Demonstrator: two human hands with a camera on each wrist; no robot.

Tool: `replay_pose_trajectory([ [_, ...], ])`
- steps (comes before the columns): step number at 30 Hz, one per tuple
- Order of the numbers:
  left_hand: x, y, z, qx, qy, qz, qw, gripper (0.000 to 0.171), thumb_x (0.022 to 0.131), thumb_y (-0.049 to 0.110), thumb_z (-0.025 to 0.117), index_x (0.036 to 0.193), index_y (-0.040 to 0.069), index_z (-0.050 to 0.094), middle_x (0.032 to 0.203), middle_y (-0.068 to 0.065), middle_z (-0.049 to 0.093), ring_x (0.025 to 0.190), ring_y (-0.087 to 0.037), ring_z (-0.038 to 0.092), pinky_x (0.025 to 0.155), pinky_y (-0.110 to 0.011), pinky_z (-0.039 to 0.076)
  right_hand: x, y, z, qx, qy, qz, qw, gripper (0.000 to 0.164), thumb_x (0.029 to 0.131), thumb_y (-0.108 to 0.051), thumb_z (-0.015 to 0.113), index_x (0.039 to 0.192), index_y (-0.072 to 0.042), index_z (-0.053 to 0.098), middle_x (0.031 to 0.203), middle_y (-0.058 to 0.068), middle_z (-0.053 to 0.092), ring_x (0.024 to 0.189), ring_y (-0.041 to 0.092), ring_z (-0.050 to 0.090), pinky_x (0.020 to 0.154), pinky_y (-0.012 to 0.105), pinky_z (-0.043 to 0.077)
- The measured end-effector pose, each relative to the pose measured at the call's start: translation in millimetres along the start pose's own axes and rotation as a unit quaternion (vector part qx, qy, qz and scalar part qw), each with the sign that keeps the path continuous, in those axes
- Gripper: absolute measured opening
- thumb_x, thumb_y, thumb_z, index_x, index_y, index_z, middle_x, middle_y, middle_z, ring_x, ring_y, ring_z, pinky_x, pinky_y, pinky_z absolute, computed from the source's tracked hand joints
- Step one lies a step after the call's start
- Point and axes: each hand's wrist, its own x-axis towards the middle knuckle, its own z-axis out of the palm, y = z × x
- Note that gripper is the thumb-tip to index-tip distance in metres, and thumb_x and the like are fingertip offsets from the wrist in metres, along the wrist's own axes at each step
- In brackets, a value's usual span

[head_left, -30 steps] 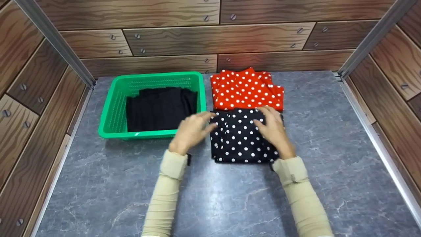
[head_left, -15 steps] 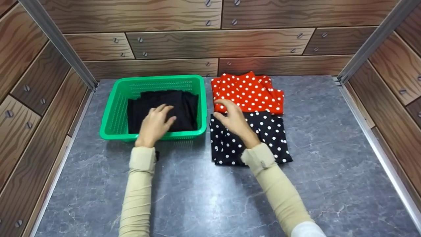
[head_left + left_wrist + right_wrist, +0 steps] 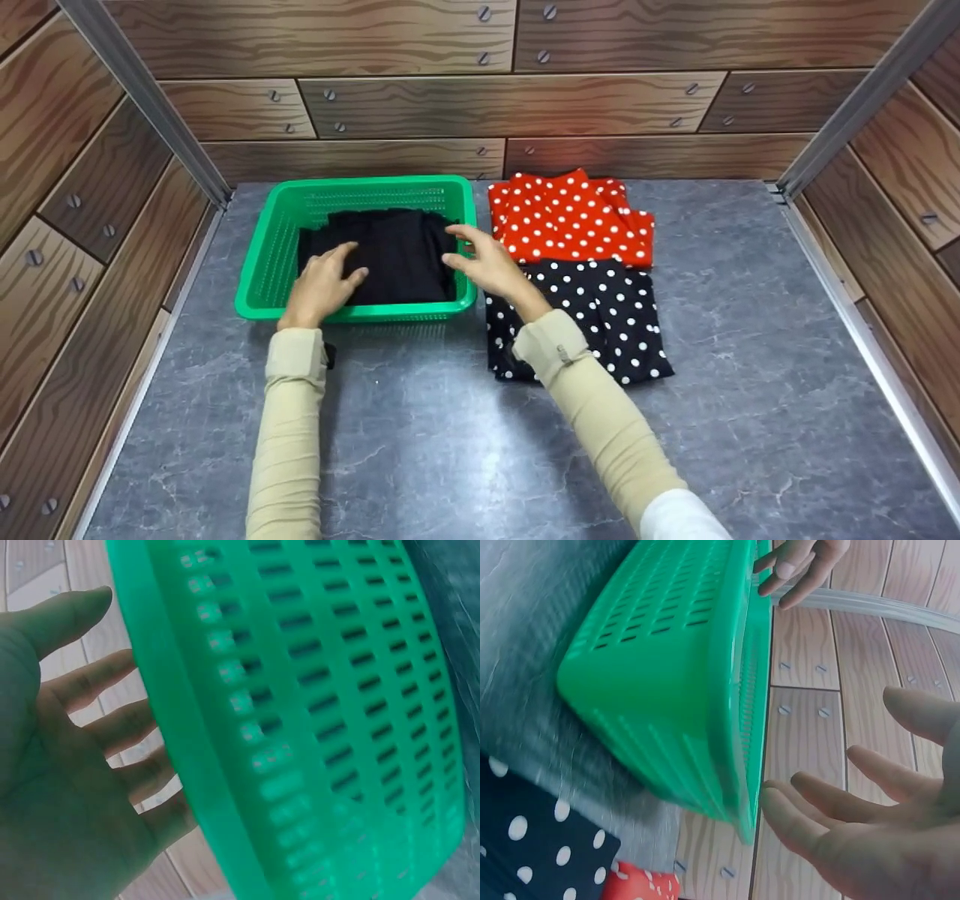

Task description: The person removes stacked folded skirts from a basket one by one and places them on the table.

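Note:
Black folded cloth (image 3: pixel 397 262) lies in the green plastic basket (image 3: pixel 352 310) at the back left. Over the left part of that cloth is my left hand (image 3: pixel 322 285), fingers spread and relaxed; the left wrist view has its fingers behind the basket's rim with nothing in them. My right hand (image 3: pixel 491 266) reaches in from the right, fingertips right at the basket's right rim and close to the cloth's edge. In the right wrist view its fingers (image 3: pixel 832 802) are loosely bent, with nothing between them and the thumb.
Right of the basket lies a folded red cloth with white dots (image 3: pixel 574 217). A black cloth with white dots (image 3: pixel 622 322) lies in front of it, partly under my right forearm. Wood-patterned walls (image 3: pixel 420 109) enclose the grey marbled table (image 3: pixel 420 450).
Both hands have moved left, away from the dotted black cloth. My left hand came over the basket, then shifted further left; my right hand came to the basket's right rim.

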Motion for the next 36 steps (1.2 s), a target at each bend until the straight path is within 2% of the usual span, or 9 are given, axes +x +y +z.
replay_pose_trajectory([
  [5,2.5,-12.3,-9.1,-0.022,-0.018,-0.023,0.9993,0.06,0.104,0.026,0.057,0.156,0.003,0.037,0.154,-0.028,0.04,0.14,-0.048,0.036,0.11,-0.063,0.032,7.7,-7.4,7.0,-0.001,-0.029,0.05,0.998,0.057,0.103,-0.024,0.061,0.155,-0.01,0.042,0.155,0.019,0.041,0.139,0.038,0.043,0.109,0.046,0.041],
  [10,5.1,-19.7,-14.4,-0.059,-0.03,-0.037,0.9971,0.064,0.108,0.04,0.045,0.16,0.005,0.029,0.158,-0.028,0.033,0.143,-0.046,0.033,0.114,-0.059,0.029,16.3,-12.5,12.6,0.004,-0.041,0.066,0.997,0.063,0.104,-0.028,0.059,0.158,-0.008,0.035,0.159,0.016,0.037,0.141,0.039,0.041,0.111,0.043,0.039],
  [14,7.7,-24.2,-16.4,-0.075,-0.037,-0.054,0.995,0.072,0.108,0.051,0.034,0.162,0.005,0.021,0.16,-0.028,0.029,0.144,-0.046,0.03,0.115,-0.06,0.027,21.7,-16.1,17.2,0.023,-0.052,0.08,0.995,0.064,0.105,-0.029,0.056,0.159,-0.007,0.03,0.163,0.014,0.031,0.145,0.034,0.035,0.114,0.042,0.035],
  [20,12.8,-29.5,-17.5,-0.087,-0.048,-0.076,0.9921,0.077,0.107,0.056,0.031,0.163,0.004,0.014,0.162,-0.027,0.024,0.146,-0.047,0.027,0.115,-0.06,0.024,31.0,-15.3,26.2,0.072,-0.044,0.12,0.989,0.069,0.106,-0.034,0.053,0.16,-0.002,0.024,0.164,0.017,0.025,0.15,0.03,0.026,0.118,0.04,0.027],
  [28,16.3,-35.4,-20.0,-0.138,-0.095,-0.114,0.9792,0.087,0.104,0.06,0.038,0.163,0.007,0.003,0.166,-0.025,0.007,0.149,-0.047,0.014,0.117,-0.062,0.018,35.7,-11.5,35.5,0.118,-0.043,0.179,0.976,0.077,0.106,-0.043,0.049,0.162,-0.003,0.015,0.167,0.016,0.015,0.152,0.03,0.02,0.119,0.045,0.026],
  [36,19.7,-45.2,-22.1,-0.201,-0.11,-0.133,0.9642,0.084,0.105,0.061,0.024,0.163,0.006,-0.001,0.168,-0.021,-0.003,0.152,-0.044,0.002,0.12,-0.059,0.01,43.3,-13.2,44.0,0.116,-0.037,0.212,0.97,0.076,0.107,-0.051,0.038,0.163,-0.007,0.012,0.169,0.011,0.01,0.154,0.027,0.01,0.122,0.043,0.015],
])
